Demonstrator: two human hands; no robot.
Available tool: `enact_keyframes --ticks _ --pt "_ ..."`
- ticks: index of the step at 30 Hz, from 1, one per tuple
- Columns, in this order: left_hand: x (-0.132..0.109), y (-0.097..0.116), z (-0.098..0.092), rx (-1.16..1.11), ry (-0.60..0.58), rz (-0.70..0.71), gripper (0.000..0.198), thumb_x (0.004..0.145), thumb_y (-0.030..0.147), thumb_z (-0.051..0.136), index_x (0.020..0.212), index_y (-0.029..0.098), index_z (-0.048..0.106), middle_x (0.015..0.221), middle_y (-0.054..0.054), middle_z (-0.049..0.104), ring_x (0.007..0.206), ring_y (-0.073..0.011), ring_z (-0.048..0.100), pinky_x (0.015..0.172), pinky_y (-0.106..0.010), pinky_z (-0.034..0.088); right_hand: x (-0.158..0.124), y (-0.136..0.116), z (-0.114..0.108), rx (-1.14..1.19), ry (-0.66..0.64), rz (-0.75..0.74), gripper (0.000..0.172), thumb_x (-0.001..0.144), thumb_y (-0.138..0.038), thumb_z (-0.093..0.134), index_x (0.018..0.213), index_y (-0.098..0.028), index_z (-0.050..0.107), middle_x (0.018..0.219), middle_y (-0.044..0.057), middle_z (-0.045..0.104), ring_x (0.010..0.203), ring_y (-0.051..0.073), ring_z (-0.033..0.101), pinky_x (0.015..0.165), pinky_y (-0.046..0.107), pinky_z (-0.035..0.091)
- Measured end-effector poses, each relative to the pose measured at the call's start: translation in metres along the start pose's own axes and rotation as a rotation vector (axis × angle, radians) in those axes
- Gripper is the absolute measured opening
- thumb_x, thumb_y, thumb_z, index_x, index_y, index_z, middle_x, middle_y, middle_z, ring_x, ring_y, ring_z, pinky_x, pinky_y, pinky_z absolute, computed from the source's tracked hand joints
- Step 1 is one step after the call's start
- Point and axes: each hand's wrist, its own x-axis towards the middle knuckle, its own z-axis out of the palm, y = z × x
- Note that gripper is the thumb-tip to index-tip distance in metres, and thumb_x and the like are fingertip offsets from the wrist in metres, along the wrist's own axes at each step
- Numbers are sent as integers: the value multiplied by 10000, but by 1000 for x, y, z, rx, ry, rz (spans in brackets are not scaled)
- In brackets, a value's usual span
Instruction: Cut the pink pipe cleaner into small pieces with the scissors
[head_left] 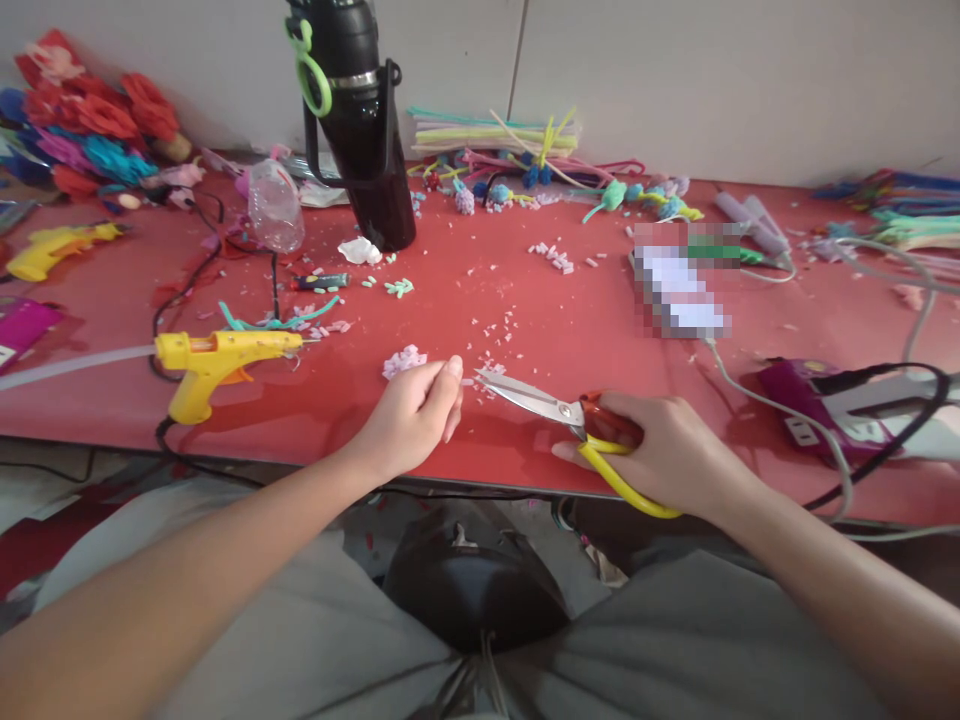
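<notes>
My right hand [667, 455] grips scissors [570, 415] with red and yellow handles, the steel blades closed and pointing left over the red table [525, 330]. My left hand [416, 415] rests near the table's front edge, fingers curled in a pinch just left of the blade tips; what it holds, if anything, is too small to make out. A small pile of pale pink cut bits [403, 361] lies just beyond the left hand. More tiny cut pieces are scattered around the blade tips.
A yellow glue gun [214, 362] lies at the left with its black cord. A black bottle [358, 120] stands at the back, pipe cleaners [495, 135] behind it. Paper flowers [82, 125] sit far left. A purple power strip [817, 405] with cables lies at the right.
</notes>
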Motion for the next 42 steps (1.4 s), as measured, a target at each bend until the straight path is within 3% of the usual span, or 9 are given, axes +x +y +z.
enact_keyframes --ticks 22,29,42 --pt "0 1 0 17 -13 15 475 1052 324 331 594 208 380 456 29 469 447 -89 447 501 -241 373 3 0 2 -43 9 20 671 685 -828 587 585 -239 283 513 -43 353 503 112 240 477 260 244" --pt "1 0 -1 35 -7 35 484 1057 346 339 601 200 409 502 28 463 487 -88 458 535 -241 391 2 3 2 1 25 43 630 711 -751 640 600 -237 294 545 -60 275 556 119 176 468 257 229" --pt "2 -4 -1 49 33 54 401 1042 367 400 684 194 451 563 31 475 527 -92 459 576 -238 417 1 -3 -6 4 -52 10 593 768 -707 611 616 -234 287 568 -62 251 594 130 176 473 251 232"
